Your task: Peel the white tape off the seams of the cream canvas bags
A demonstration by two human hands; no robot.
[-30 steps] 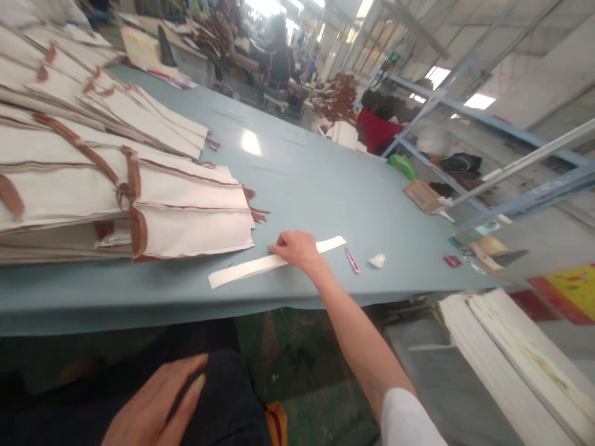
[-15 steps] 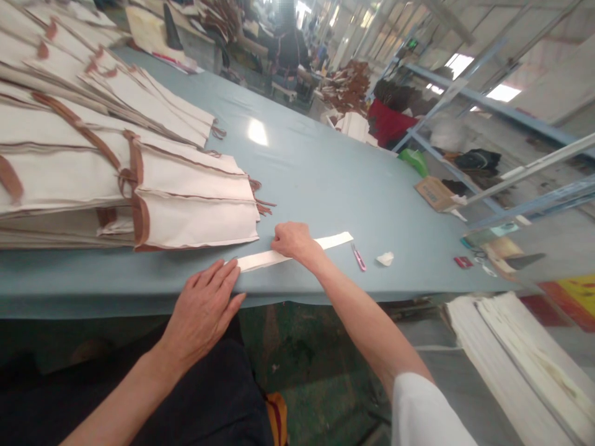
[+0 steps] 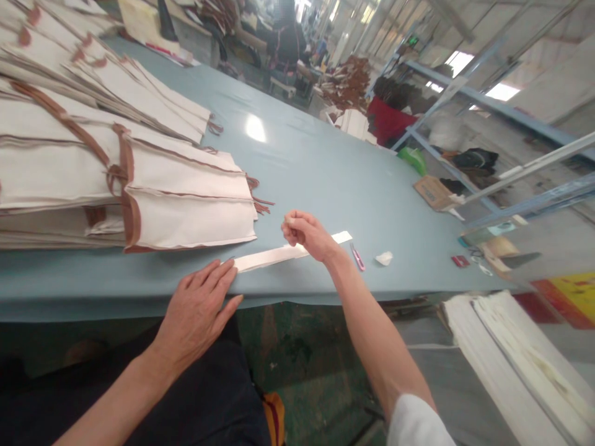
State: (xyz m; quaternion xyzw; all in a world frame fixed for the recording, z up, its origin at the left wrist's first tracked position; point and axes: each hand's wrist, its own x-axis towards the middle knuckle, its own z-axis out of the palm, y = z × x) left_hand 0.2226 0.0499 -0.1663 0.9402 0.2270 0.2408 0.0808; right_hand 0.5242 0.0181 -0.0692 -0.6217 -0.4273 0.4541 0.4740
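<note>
A long white fabric strip [image 3: 269, 256] lies along the near edge of the pale blue table [image 3: 320, 179]. My left hand [image 3: 198, 313] lies flat, fingers stretched out, pressing the strip's near end at the table edge. My right hand [image 3: 307, 234] is raised a little above the strip's middle, fingers pinched together; what it pinches is too small to name. A pink thread snip [image 3: 357, 257] lies just right of that hand, and a small white scrap [image 3: 385, 257] beyond it.
Piles of cream fabric pieces with brown trim [image 3: 116, 167] fill the table's left side. A blue metal rack [image 3: 488, 161] stands to the right, with stacked white material [image 3: 520, 359] below it. A person [image 3: 286, 43] works at the far end.
My left hand came up from my lap and settled flat on the strip's near end. My right hand lifted off the strip and closed into a pinch.
</note>
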